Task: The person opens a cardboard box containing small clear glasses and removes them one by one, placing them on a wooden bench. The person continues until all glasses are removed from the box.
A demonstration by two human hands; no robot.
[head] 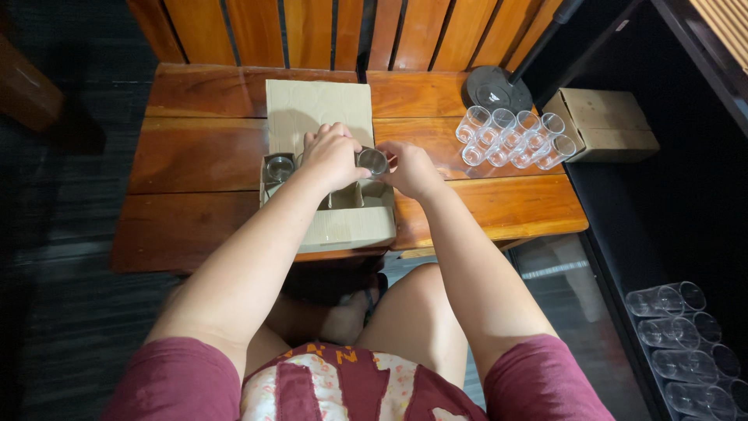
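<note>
I've got the left hand (333,154) curled over the top of the cardboard box (331,199), fingers bunched on the rim of a clear glass (372,161) that sits at the fingertips over the right-hand cell; the right hand (411,168) pinches the same glass from the other side. Can't tell whether its base has cleared the divider, since the knuckles hide it. I'd keep it upright and lower it straight; another glass (279,168) already sits left of my fingers, with more glasses (510,138) lying well to the right.
</note>
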